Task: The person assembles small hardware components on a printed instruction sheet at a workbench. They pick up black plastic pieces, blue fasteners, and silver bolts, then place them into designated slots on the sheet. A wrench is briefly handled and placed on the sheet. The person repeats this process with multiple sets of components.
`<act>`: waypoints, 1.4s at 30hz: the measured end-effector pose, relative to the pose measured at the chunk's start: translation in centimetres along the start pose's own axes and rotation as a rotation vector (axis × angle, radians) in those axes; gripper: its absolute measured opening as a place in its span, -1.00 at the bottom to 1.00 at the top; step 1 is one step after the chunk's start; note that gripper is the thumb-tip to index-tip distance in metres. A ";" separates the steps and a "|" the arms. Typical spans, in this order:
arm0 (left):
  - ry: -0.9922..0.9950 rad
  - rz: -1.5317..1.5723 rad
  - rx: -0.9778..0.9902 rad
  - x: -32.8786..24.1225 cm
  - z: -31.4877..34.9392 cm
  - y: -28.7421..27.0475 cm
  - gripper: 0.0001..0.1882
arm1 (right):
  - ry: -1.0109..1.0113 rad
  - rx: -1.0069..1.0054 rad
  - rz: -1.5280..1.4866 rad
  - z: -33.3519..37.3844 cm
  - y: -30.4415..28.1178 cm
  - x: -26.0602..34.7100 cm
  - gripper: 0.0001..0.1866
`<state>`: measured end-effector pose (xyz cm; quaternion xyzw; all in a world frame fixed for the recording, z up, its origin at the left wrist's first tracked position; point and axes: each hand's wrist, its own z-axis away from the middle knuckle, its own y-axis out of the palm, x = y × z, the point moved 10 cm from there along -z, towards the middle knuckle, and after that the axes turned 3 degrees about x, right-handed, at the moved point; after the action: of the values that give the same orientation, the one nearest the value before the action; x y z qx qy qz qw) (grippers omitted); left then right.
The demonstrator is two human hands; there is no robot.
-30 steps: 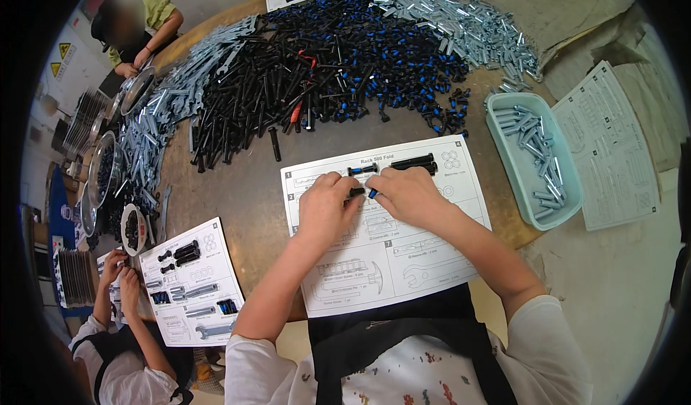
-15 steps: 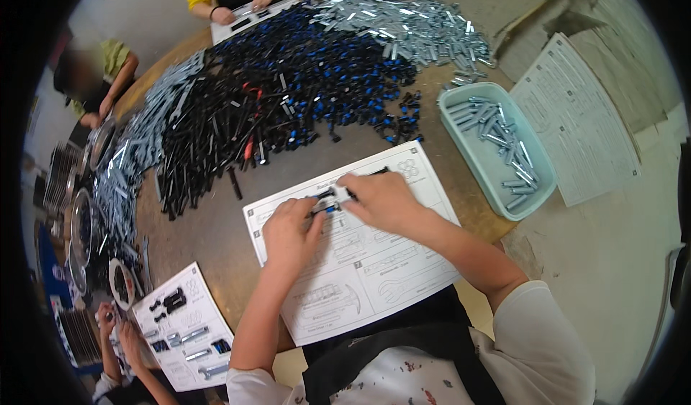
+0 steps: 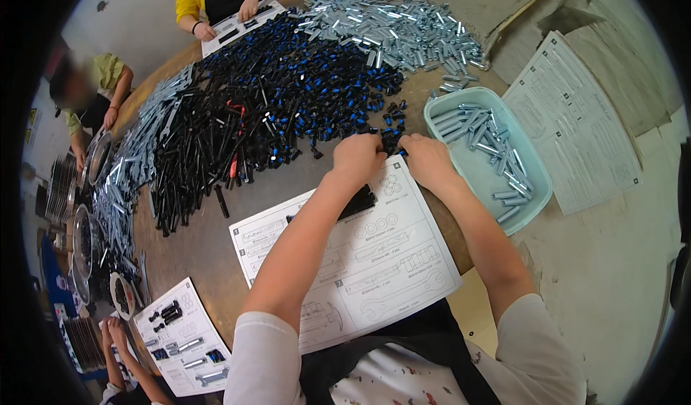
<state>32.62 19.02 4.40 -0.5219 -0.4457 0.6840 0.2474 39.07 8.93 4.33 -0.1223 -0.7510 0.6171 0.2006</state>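
Both my hands are at the near right edge of a heap of short black bolts with blue bands [image 3: 338, 92], just past the top edge of a printed sheet [image 3: 392, 261]. My left hand [image 3: 358, 153] is curled, its fingertips turned down and mostly hidden behind the knuckles. Close beside it, my right hand [image 3: 426, 159] has bent fingers pressed in at the loose bolts. What either hand holds is too small to make out. Several black bolts [image 3: 358, 205] lie on the sheet, partly covered by my left forearm.
Right of my hands stands a pale green bin [image 3: 543, 189] of silver metal tubes. Long black bolts [image 3: 194, 153], wrenches [image 3: 155, 106] and more silver tubes [image 3: 403, 31] are heaped on the table. Co-workers sit around it; another sheet [image 3: 183, 340] with parts lies at lower left.
My hands have moved away from the middle of the sheet, forward and right to the heap's edge. The view has shifted slightly.
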 end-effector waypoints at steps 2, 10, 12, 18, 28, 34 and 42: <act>0.012 0.008 -0.008 0.8 -0.5 0.6 -0.84 | -0.021 -0.004 0.001 -0.1 -0.2 0.6 -0.82; 0.076 0.228 -0.167 4.6 10.5 -8.6 -0.87 | 0.052 -0.054 -0.066 0.3 -1.2 0.2 -0.87; 0.021 0.287 -0.172 6.6 14.8 -9.4 -0.88 | 0.030 -0.176 -0.171 1.5 -3.4 0.6 -0.84; -0.187 0.393 -0.175 9.9 27.1 -7.0 -0.89 | -0.067 -0.025 -0.728 4.0 -5.8 8.3 -0.81; -0.084 0.219 -0.367 6.6 31.1 -4.4 -0.84 | -0.408 0.164 -0.780 7.1 0.0 26.0 -0.85; -0.052 0.250 -0.415 7.4 31.2 -3.8 -0.84 | -0.559 0.273 -0.554 7.4 1.6 28.2 -0.84; -0.109 0.421 -0.367 8.3 27.3 -6.6 -0.85 | -0.268 -0.111 -0.368 1.2 -1.8 15.9 -0.74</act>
<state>3.55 19.26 7.67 -0.6014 -0.4564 0.6553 -0.0229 24.51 14.37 8.25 0.0889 -0.8135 0.5385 0.2010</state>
